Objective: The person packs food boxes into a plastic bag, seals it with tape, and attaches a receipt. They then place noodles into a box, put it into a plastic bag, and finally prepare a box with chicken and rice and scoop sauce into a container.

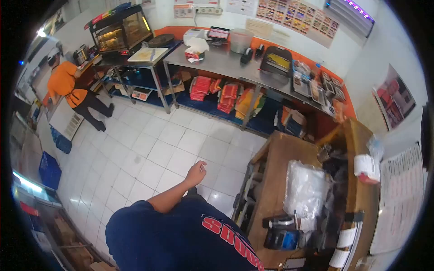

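left hand (196, 173) out over white tiled floor (149, 149), fingers loosely curled, holding nothing, touching nothing. right hand out of view. nearest: wooden counter (275, 180) to right, bearing clear plastic bag (304, 189). co-worker in orange shirt (63, 81) far left by display case (120, 29).

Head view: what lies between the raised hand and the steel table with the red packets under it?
Only bare white floor tiles separate the hand from the steel table in the head view; nothing stands on that stretch.
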A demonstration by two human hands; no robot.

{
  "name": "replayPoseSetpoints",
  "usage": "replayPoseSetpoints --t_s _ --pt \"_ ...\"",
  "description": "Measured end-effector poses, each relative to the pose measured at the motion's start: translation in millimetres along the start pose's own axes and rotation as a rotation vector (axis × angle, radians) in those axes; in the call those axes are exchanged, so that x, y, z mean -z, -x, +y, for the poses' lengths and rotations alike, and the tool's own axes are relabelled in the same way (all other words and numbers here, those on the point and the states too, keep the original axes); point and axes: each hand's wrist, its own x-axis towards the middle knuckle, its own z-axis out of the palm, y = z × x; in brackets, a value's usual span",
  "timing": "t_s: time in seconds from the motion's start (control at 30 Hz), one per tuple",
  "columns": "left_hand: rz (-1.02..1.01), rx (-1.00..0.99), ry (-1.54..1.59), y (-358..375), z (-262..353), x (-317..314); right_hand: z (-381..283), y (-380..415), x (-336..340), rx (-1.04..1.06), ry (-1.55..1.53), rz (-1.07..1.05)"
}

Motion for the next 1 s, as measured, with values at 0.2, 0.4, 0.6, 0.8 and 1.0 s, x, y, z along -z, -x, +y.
replayPoseSetpoints --t_s 0.2,0.4,0.6,0.8,1.0 --pt "0.029 0.036 0.018 -87 -84 99 -176 269 -127 -0.704 -0.527 -0.699" --pt "0.194 0.046 0.020 -190 -122 221 -340 428 -225 -0.672 -0.800 -1.210" --pt "0.305 0.162 0.046 -317 -176 253 -445 564 -347 -0.634 -0.855 -1.321" --pt "0.186 0.237 0.154 -446 -199 224 -495 703 -501 -0.591 -0.791 -1.620" --pt "0.152 0.320 0.044 -616 -229 226 -584 915 -623 -0.403 -0.823 -1.904"
